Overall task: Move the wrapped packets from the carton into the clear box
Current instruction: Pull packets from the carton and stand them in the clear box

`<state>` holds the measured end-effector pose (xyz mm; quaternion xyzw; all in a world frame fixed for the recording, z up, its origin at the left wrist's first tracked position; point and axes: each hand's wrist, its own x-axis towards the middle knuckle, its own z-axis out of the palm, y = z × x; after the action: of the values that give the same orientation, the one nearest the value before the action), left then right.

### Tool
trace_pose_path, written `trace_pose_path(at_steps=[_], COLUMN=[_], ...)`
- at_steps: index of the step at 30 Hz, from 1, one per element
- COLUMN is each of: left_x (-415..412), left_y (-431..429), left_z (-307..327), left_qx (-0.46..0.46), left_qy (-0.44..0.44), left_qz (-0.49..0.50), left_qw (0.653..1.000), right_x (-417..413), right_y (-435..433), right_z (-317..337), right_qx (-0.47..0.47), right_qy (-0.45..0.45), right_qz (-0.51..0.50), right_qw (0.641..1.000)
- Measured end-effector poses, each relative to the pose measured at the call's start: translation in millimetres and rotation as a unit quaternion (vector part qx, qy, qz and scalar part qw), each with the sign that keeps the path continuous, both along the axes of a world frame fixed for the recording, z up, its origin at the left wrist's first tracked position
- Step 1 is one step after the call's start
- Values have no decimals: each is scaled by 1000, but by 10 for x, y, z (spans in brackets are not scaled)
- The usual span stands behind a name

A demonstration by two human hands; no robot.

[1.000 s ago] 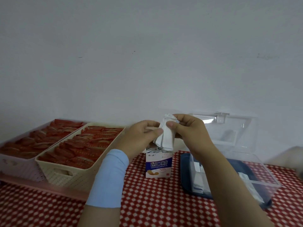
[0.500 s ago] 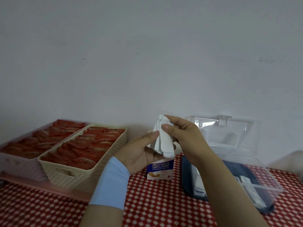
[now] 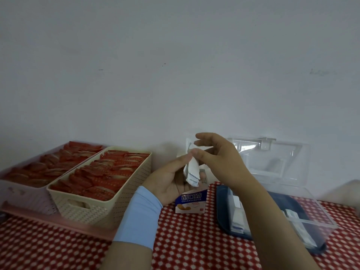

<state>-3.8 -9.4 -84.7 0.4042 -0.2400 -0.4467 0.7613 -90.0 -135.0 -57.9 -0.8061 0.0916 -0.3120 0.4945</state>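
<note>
Checked cloth [image 3: 185,240], packets [image 3: 191,172] in left hand [image 3: 167,184] grip, right hand [image 3: 218,158] touching, over carton [image 3: 191,201]

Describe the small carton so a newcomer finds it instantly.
On the red-and-white checked tablecloth, look between the cream perforated plastic basket and the clear plastic box. The small blue-and-white cardboard carton stands there, below the left hand. It alone is printed cardboard, with a blue band of white lettering.
</note>
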Motion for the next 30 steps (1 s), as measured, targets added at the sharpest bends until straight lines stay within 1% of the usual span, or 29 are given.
trace_pose_path(at_steps=[2, 3, 5, 7, 8, 10, 13, 18, 22, 26, 28, 30], left_x=[31, 50, 81, 97, 93, 77, 46, 40, 45, 72, 93, 102], left_y=[-8, -12, -4, 10, 15, 17, 30, 53, 47, 42, 28, 19], left_z=[-14, -17, -18, -20, -20, -33, -29, -17, -37, -36, -57, -71], left_qx=[-3, -8, -21, -24, -19, -8, -17, -31, -26, -5, -7, -17], left_qy=[4, 8, 24, 35, 28, 15, 22, 9, 5, -5, -8, -1], left_qz=[16, 24, 30, 22, 14, 0, -6, -9, -24, 3, 23, 23], left_qw=[1000, 1000, 999, 999, 999, 1000, 1000, 999, 999, 1000, 1000, 1000], right_x=[-41, -74, -135, -152, -138, -109, -100, -104, -85, -101, -98, -90], right_y=[9, 17, 42, 69, 81, 104, 106, 123, 113, 108, 105, 97], right_z=[17, 34, 64, 78, 76, 62, 53, 57, 27, 38, 31, 18], right_qx=[-44, -66, -118, -181, -201, -205, -206, -227, -236, -246, -250, -253], right_qy=[-9, -8, 27, 71, 75, 58, 37, 44, 17, 22, 36, 50], right_qz=[-7, 10, 53, 61, 58, 60, 72, 63, 66, 73, 76, 74], right_qw=[999, 998, 991, 979, 975, 975, 975, 971, 969, 966, 965, 963])
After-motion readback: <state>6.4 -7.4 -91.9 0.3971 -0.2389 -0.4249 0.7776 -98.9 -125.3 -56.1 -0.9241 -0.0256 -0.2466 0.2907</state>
